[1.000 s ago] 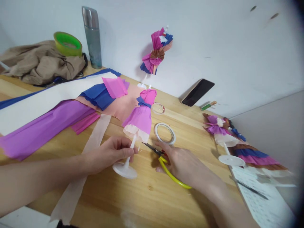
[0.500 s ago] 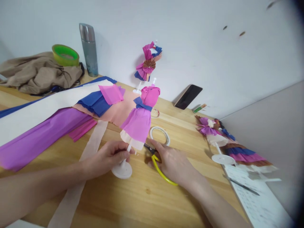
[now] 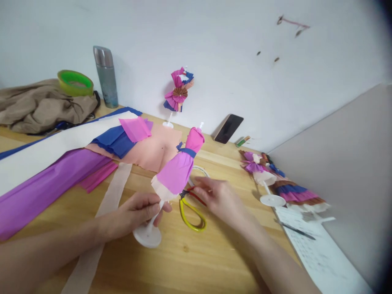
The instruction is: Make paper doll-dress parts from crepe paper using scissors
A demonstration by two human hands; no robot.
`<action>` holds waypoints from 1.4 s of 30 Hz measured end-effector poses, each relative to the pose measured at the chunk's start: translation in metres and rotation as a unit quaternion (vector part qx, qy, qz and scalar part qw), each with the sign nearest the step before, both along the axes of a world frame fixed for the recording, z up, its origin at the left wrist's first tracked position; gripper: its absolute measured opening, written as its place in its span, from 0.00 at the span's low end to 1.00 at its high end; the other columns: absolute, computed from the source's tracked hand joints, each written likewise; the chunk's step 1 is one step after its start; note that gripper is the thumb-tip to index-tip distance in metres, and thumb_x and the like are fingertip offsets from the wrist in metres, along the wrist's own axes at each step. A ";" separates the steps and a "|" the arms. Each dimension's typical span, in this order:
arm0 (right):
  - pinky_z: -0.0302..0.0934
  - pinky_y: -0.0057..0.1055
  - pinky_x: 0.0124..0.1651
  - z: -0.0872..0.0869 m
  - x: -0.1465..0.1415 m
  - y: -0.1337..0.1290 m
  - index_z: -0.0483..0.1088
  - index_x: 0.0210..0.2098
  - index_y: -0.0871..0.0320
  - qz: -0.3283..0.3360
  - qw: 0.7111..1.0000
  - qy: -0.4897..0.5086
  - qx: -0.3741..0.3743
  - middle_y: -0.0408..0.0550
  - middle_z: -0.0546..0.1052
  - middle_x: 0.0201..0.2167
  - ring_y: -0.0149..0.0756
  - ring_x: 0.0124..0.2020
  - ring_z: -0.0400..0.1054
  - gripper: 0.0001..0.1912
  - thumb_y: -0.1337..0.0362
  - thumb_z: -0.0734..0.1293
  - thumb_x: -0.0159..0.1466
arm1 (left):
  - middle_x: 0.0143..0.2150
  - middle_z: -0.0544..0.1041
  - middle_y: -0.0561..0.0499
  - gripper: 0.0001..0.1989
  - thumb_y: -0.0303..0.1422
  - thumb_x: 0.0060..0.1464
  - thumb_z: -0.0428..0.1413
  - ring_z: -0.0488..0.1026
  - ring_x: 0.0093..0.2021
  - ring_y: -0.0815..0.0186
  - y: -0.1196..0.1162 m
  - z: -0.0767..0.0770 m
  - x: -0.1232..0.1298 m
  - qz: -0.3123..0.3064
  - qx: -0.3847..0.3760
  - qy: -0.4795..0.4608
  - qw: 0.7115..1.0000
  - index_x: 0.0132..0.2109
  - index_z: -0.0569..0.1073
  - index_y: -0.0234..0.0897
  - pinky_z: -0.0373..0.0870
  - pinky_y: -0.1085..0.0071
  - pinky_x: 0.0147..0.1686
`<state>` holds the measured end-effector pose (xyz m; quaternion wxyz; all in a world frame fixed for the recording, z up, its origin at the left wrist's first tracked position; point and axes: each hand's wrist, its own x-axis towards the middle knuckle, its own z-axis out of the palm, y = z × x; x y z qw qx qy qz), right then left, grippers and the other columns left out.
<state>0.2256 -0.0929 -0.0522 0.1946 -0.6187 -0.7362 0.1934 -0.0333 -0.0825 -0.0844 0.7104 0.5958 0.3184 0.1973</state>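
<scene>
My left hand (image 3: pixel 141 212) grips the thin white stem of a small dress stand (image 3: pixel 177 173), just above its round base. The stand leans to the right and wears a pink and lilac paper dress with a dark blue waistband and a pale hem. Beside it are scissors (image 3: pixel 192 216) with one yellow and one red handle, lying over the table, their blades partly hidden by the hem. My right hand (image 3: pixel 214 195) has its fingers bent around the red handle. Behind that hand a white tape roll (image 3: pixel 199 170) is partly covered.
Crepe paper sheets (image 3: pixel 55 175) spread across the left, with a pale strip (image 3: pixel 105 208) running frontward. Behind are a bottle (image 3: pixel 106 77), green tape (image 3: pixel 75 83), brown cloth (image 3: pixel 39 106), another dressed stand (image 3: pixel 179 93) and a phone (image 3: pixel 229 128). More paper dresses (image 3: pixel 260 167) stand right, near written sheets (image 3: pixel 318 245).
The view has shifted. The dress stand has turned and tilts more, showing its waistband without the wide bow in front. The scissors' handles have swung apart, and the red one now shows by my right hand.
</scene>
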 end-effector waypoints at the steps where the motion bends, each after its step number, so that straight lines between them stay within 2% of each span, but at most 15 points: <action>1: 0.67 0.36 0.38 0.001 0.001 0.005 0.72 0.49 0.57 -0.024 0.992 0.120 -0.005 0.52 0.80 0.36 0.41 0.34 0.75 0.18 0.56 0.66 0.62 | 0.25 0.65 0.55 0.27 0.54 0.54 0.52 0.56 0.22 0.73 0.000 0.000 0.000 -0.007 -0.002 0.005 1.000 0.43 0.75 0.33 0.51 0.75 0.21; 2: 0.68 0.39 0.42 0.002 0.002 0.010 0.71 0.51 0.58 -0.032 0.969 0.246 -0.016 0.54 0.80 0.40 0.43 0.38 0.75 0.23 0.52 0.68 0.59 | 0.25 0.65 0.55 0.27 0.54 0.53 0.52 0.57 0.22 0.73 0.000 0.000 -0.001 -0.016 -0.003 0.008 1.000 0.43 0.75 0.32 0.51 0.76 0.22; 4: 0.66 0.42 0.50 0.006 0.000 0.020 0.70 0.51 0.55 -0.008 0.899 0.436 -0.039 0.54 0.77 0.47 0.45 0.46 0.73 0.30 0.43 0.69 0.56 | 0.25 0.65 0.55 0.28 0.55 0.53 0.53 0.57 0.22 0.73 0.000 -0.001 -0.001 -0.044 -0.010 0.005 0.999 0.43 0.75 0.32 0.52 0.76 0.22; 6: 0.66 0.42 0.50 0.010 -0.006 0.027 0.71 0.47 0.53 0.019 0.853 0.517 -0.070 0.52 0.77 0.47 0.46 0.47 0.72 0.33 0.37 0.69 0.51 | 0.25 0.66 0.55 0.26 0.53 0.54 0.52 0.57 0.22 0.74 0.000 -0.002 -0.001 -0.066 -0.027 -0.005 0.997 0.43 0.75 0.33 0.52 0.76 0.22; 8: 0.67 0.43 0.48 0.012 -0.015 0.032 0.72 0.44 0.53 0.009 0.838 0.537 -0.099 0.52 0.77 0.45 0.47 0.45 0.72 0.33 0.35 0.68 0.50 | 0.25 0.67 0.55 0.25 0.52 0.55 0.53 0.57 0.22 0.74 0.001 -0.002 -0.001 -0.076 -0.042 -0.021 0.996 0.43 0.75 0.33 0.51 0.77 0.22; 11: 0.66 0.44 0.51 0.012 -0.027 0.038 0.70 0.47 0.55 -0.022 0.848 0.518 -0.112 0.54 0.76 0.48 0.47 0.47 0.71 0.30 0.39 0.65 0.55 | 0.25 0.68 0.54 0.22 0.50 0.55 0.54 0.57 0.21 0.74 0.002 -0.003 0.000 -0.067 -0.036 -0.033 0.997 0.38 0.75 0.33 0.50 0.76 0.21; 14: 0.63 0.45 0.55 0.008 -0.033 0.042 0.67 0.53 0.56 -0.030 0.864 0.495 -0.087 0.56 0.73 0.53 0.46 0.52 0.69 0.30 0.43 0.60 0.60 | 0.23 0.67 0.54 0.20 0.48 0.53 0.57 0.58 0.22 0.74 0.003 -0.002 0.002 -0.050 -0.018 -0.032 0.998 0.32 0.74 0.32 0.52 0.76 0.23; 17: 0.64 0.45 0.54 0.007 -0.034 0.042 0.66 0.56 0.56 -0.035 0.877 0.475 -0.057 0.56 0.73 0.53 0.47 0.51 0.69 0.31 0.43 0.56 0.63 | 0.25 0.68 0.55 0.16 0.44 0.49 0.61 0.62 0.25 0.72 0.004 0.000 0.001 -0.020 -0.024 -0.057 0.998 0.34 0.75 0.33 0.56 0.76 0.25; 20: 0.66 0.45 0.51 0.010 -0.033 0.037 0.66 0.56 0.56 -0.025 0.886 0.462 -0.038 0.57 0.74 0.51 0.48 0.50 0.71 0.32 0.42 0.57 0.62 | 0.29 0.74 0.51 0.15 0.43 0.50 0.61 0.68 0.29 0.69 0.004 0.000 -0.001 0.004 -0.039 -0.100 0.994 0.35 0.77 0.33 0.63 0.73 0.32; 23: 0.68 0.45 0.48 0.017 -0.034 0.030 0.66 0.56 0.54 -0.011 0.885 0.465 -0.021 0.57 0.75 0.50 0.49 0.48 0.72 0.35 0.39 0.61 0.58 | 0.33 0.76 0.49 0.15 0.43 0.51 0.62 0.71 0.34 0.68 0.001 -0.002 -0.001 0.028 -0.087 -0.150 0.984 0.36 0.78 0.33 0.66 0.72 0.39; 29: 0.68 0.46 0.46 0.023 -0.042 0.020 0.68 0.53 0.53 0.016 0.886 0.463 -0.007 0.54 0.78 0.41 0.48 0.43 0.73 0.38 0.34 0.63 0.53 | 0.38 0.76 0.46 0.14 0.38 0.52 0.62 0.71 0.39 0.67 -0.010 -0.002 0.006 0.038 -0.238 -0.230 0.943 0.41 0.79 0.31 0.66 0.71 0.42; 33: 0.67 0.48 0.47 0.024 -0.042 0.019 0.69 0.51 0.52 0.017 0.885 0.466 -0.003 0.53 0.78 0.38 0.48 0.42 0.73 0.38 0.33 0.64 0.51 | 0.33 0.76 0.46 0.10 0.35 0.52 0.62 0.70 0.37 0.66 -0.014 0.004 0.008 0.104 -0.271 -0.227 0.930 0.33 0.79 0.30 0.68 0.70 0.42; 36: 0.67 0.49 0.47 0.024 -0.041 0.019 0.70 0.50 0.51 0.014 0.876 0.483 -0.002 0.52 0.78 0.36 0.48 0.40 0.74 0.38 0.34 0.67 0.48 | 0.33 0.75 0.46 0.09 0.34 0.50 0.61 0.70 0.37 0.65 -0.013 0.010 0.008 0.134 -0.277 -0.233 0.922 0.32 0.78 0.29 0.70 0.69 0.40; 39: 0.68 0.48 0.46 0.024 -0.042 0.020 0.70 0.49 0.51 0.019 0.862 0.507 -0.003 0.51 0.78 0.35 0.48 0.39 0.74 0.37 0.35 0.69 0.47 | 0.34 0.76 0.45 0.09 0.32 0.50 0.60 0.71 0.36 0.65 -0.013 0.014 0.008 0.150 -0.295 -0.241 0.913 0.33 0.77 0.28 0.70 0.69 0.38; 42: 0.68 0.48 0.46 0.024 -0.042 0.020 0.71 0.49 0.51 0.018 0.870 0.493 0.011 0.51 0.78 0.34 0.48 0.40 0.73 0.37 0.34 0.68 0.49 | 0.31 0.76 0.47 0.08 0.32 0.51 0.59 0.72 0.32 0.67 -0.014 0.012 0.008 0.144 -0.326 -0.251 0.900 0.31 0.76 0.29 0.71 0.71 0.35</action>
